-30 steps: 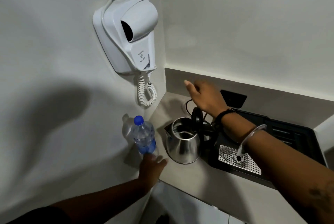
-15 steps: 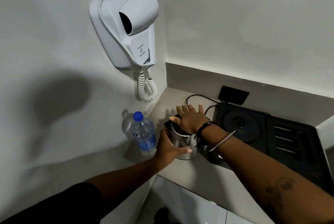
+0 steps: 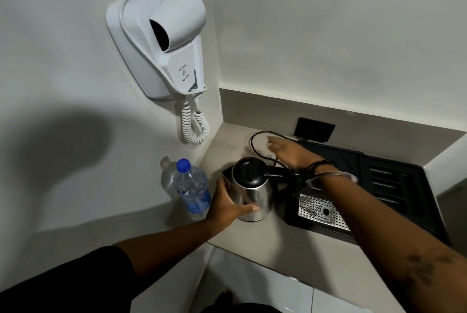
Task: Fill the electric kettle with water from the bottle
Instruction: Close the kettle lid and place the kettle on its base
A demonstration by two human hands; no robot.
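A steel electric kettle (image 3: 255, 199) with a black lid and handle stands on the beige counter (image 3: 275, 242); its lid is down. My left hand (image 3: 226, 205) wraps around the kettle's left side and front. My right hand (image 3: 288, 152) hovers behind the kettle with fingers spread, holding nothing, above the black power cord (image 3: 255, 139). A clear plastic water bottle (image 3: 192, 190) with a blue cap and blue label stands upright just left of the kettle, cap on, against the wall.
A white wall-hung hair dryer (image 3: 161, 39) with a coiled cord hangs above the counter's left corner. A black tray (image 3: 394, 186) with a perforated metal drip plate (image 3: 321, 211) sits right of the kettle. A black socket plate (image 3: 314, 129) is on the back ledge.
The kettle's lid went from open to closed under my right hand, which has since lifted away behind it. My left hand moved from the bottle onto the kettle's body.
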